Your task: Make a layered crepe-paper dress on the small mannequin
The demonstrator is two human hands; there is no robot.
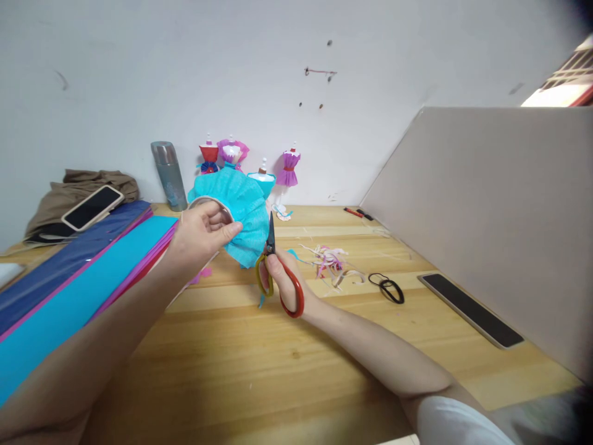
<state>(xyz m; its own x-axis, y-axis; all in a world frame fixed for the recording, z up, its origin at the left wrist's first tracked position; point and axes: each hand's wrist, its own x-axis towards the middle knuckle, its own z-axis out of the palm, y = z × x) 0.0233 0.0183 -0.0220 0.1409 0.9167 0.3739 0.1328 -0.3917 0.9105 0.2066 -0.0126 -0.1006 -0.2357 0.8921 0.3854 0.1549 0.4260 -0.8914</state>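
My left hand [206,232] pinches a gathered turquoise crepe-paper skirt [245,210] at its pale inner band, holding it up above the table. The ruffle fans out to the right of my fingers. In my right hand [285,275] is a pair of scissors [271,244] with one red and one yellow handle loop. Their dark blades point upward along the right edge of the ruffle. Whether the blades touch the paper I cannot tell. Just behind the skirt stands a small dress form with a turquoise top [263,179], its lower part hidden.
Other little dress forms wear a red top [209,152] and a purple dress [290,168]. A grey flask [168,176] stands left of them. Crepe-paper sheets [134,247] and a phone [92,207] lie left. Paper scraps [330,259], a black hair tie [391,290] and a dark strip [470,309] lie right.
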